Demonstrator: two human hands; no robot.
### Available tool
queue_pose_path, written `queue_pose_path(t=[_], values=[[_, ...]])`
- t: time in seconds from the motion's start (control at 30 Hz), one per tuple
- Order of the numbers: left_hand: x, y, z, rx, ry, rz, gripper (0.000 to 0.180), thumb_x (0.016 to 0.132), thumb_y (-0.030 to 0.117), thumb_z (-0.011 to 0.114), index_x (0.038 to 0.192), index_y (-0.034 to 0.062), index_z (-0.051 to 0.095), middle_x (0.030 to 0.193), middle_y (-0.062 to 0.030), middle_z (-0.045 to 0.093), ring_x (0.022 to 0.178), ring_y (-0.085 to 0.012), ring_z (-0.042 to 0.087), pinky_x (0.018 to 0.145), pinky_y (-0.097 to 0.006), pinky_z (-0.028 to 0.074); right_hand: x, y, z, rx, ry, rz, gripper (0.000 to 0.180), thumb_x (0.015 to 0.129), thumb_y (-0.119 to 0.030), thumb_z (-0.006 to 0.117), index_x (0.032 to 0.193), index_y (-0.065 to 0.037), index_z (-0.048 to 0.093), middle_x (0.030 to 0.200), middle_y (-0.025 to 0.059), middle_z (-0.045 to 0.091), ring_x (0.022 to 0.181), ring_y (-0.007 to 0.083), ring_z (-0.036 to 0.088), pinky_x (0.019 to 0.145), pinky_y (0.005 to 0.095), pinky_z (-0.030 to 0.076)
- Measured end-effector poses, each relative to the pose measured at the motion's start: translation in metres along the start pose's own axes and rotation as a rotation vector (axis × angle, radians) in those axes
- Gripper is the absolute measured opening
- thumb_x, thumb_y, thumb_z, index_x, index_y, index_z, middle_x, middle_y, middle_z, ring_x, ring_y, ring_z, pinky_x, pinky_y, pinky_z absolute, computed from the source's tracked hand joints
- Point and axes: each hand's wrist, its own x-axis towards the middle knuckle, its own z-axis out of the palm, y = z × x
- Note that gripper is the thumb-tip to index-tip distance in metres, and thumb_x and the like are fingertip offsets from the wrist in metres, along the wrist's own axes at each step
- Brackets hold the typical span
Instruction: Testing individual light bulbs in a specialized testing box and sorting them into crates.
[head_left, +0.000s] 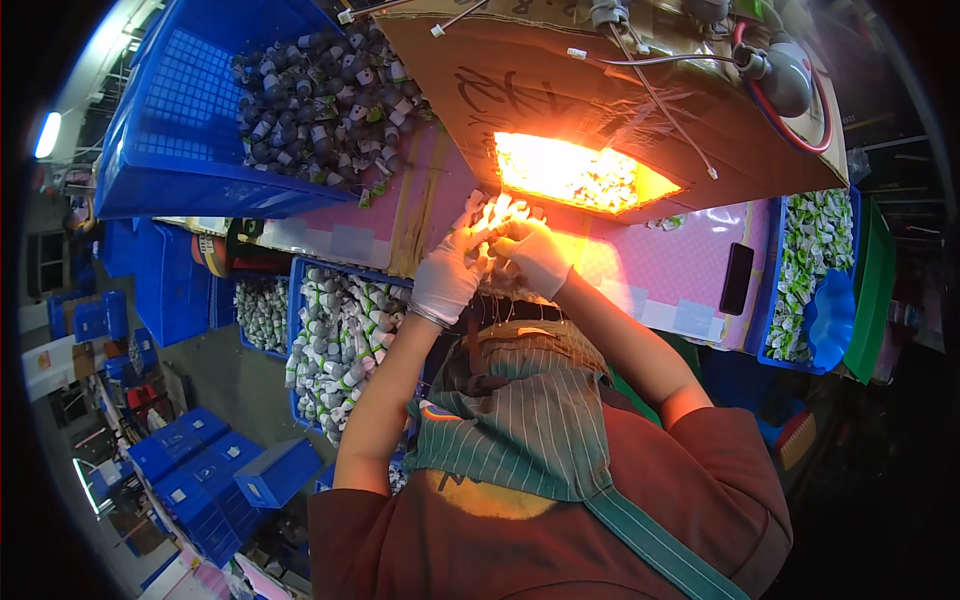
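Observation:
My left hand (447,277), in a white glove, is closed around a cluster of small whitish pieces (500,212). Glare from the lit opening washes out their kind. Against the right side of the cluster, my right hand (535,257), also gloved, has its fingers bent and pressed together. What exactly the right fingertips pinch is hidden. Both hands are above the pink table (455,190) at its near edge, just short of the glowing opening (570,172) in a cardboard box (450,75). More small pieces show brightly inside that opening.
A blue crate (170,165) heaped with small grey-and-white pieces (330,105) is at the upper left. Bags of grey-and-white pieces (340,340) lie left of me. A black phone (737,279) and a bin of white-green pieces (812,260) are right. Wires (660,95) dangle before the box.

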Motion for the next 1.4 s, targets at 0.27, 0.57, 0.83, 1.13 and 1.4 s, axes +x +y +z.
queue_pose_path(t=[0.27,0.57,0.83,1.13,1.4], values=[[-0.002,-0.008,-0.001,-0.540,-0.271,-0.490,0.072,0.080,0.002,0.066,0.141,0.0130,0.029,0.105,-0.0055,0.060,0.085,-0.0087,0.058,0.069,-0.024,0.051,0.023,0.016,0.005,-1.103,0.418,-0.957,0.011,0.073,-0.001,0.060,0.083,-0.002,0.057,0.075,0.0082,0.059,0.070,0.0216,0.059,0.065,0.0322,0.048],[-0.009,-0.029,0.003,-0.349,-0.148,-0.239,0.042,0.083,0.014,0.066,0.119,0.0020,0.049,0.087,-0.0016,0.063,0.068,-0.0072,0.058,0.062,-0.021,0.046,0.043,0.021,-0.012,-1.030,0.170,-0.677,0.017,0.071,-0.011,0.062,0.088,-0.009,0.062,0.079,0.0101,0.060,0.078,0.0283,0.057,0.069,0.0380,0.045],[-0.012,-0.049,-0.001,-0.409,-0.196,-0.376,0.037,0.085,0.020,0.064,0.117,0.0057,0.051,0.066,-0.0021,0.060,0.053,-0.0075,0.054,0.048,-0.022,0.045,0.050,-0.021,-0.050,-1.054,0.096,-0.498,0.020,0.084,-0.016,0.060,0.098,-0.002,0.060,0.082,0.0057,0.063,0.070,0.0131,0.059,0.064,0.0275,0.050],[-0.004,-0.043,-0.011,-0.661,-0.251,-0.588,0.040,0.085,0.021,0.063,0.119,0.0067,0.048,0.060,-0.0030,0.057,0.044,-0.0097,0.051,0.040,-0.023,0.042,0.136,-0.063,-0.118,-1.274,0.379,-0.252,0.019,0.085,-0.017,0.058,0.099,-0.003,0.059,0.086,0.0043,0.062,0.069,0.0134,0.057,0.061,0.0279,0.048],[-0.008,-0.039,-0.016,-0.864,-0.252,-0.665,0.039,0.084,0.020,0.064,0.117,0.0051,0.049,0.061,-0.0059,0.057,0.046,-0.0134,0.053,0.040,-0.027,0.043,0.137,-0.057,-0.116,-1.209,0.338,-0.244,0.018,0.084,-0.016,0.059,0.097,-0.004,0.059,0.091,0.0045,0.061,0.077,0.0142,0.057,0.065,0.0290,0.048]])
